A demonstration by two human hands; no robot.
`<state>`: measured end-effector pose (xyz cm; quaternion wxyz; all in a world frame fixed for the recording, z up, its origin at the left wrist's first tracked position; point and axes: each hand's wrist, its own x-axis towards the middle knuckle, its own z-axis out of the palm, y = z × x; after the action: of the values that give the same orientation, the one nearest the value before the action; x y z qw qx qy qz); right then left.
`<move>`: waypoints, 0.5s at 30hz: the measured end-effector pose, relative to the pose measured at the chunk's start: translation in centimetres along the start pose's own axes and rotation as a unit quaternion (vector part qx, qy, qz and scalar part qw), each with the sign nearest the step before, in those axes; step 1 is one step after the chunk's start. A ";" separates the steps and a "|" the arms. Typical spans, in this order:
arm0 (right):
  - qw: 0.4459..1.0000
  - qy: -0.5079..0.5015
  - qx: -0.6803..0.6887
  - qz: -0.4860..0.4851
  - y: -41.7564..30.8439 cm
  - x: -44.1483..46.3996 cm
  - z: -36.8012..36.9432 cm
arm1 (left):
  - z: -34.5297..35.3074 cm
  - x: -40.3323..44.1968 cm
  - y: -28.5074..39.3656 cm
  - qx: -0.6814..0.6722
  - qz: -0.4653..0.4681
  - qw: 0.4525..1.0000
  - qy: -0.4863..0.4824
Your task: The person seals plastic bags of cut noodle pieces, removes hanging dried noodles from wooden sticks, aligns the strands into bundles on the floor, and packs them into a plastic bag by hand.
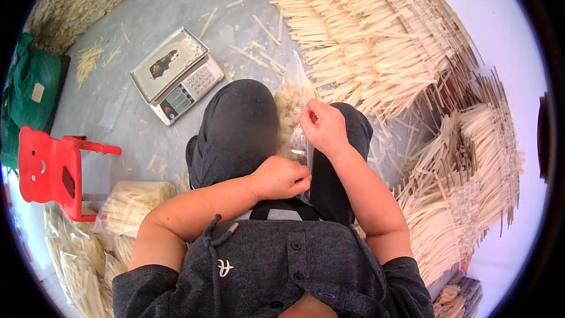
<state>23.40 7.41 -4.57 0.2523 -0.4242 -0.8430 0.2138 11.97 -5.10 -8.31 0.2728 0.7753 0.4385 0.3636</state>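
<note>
Your right hand (325,125) and left hand (279,178) are apart, each pinching the edge of a clear plastic bag (299,140) — the right farther out, the left nearer your body. The bag, with pale pieces (288,103) inside, sits between your knees (242,115) — beyond the left one, a scale (179,75) stands on the grey floor (126,147).

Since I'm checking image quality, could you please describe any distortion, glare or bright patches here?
Head view: fisheye distortion bows the scene, with black corners; the wall at right is bright and pale; glints show on the clear bag by the right hand; the outline of the scale is clear, but its display is too small to read.
</note>
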 end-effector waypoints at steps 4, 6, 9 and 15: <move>0.999 -0.002 -0.032 0.026 -0.7 0.5 -0.1 | 0.0 0.1 0.0 0.005 0.005 1.000 0.001; 0.998 0.009 -0.048 0.028 -0.4 0.9 0.1 | 0.1 0.2 -0.1 0.002 0.003 1.000 -0.001; 0.997 0.025 -0.061 -0.040 0.2 1.1 0.4 | 0.1 0.1 0.0 0.000 0.001 1.000 -0.002; 0.996 -0.007 -0.078 0.031 -0.6 1.9 -0.1 | 0.0 0.2 0.0 0.000 0.004 1.000 -0.003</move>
<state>22.11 8.63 -3.68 0.2061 -0.4673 -0.8451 0.1583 12.09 -4.93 -8.23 0.2728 0.7782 0.4341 0.3628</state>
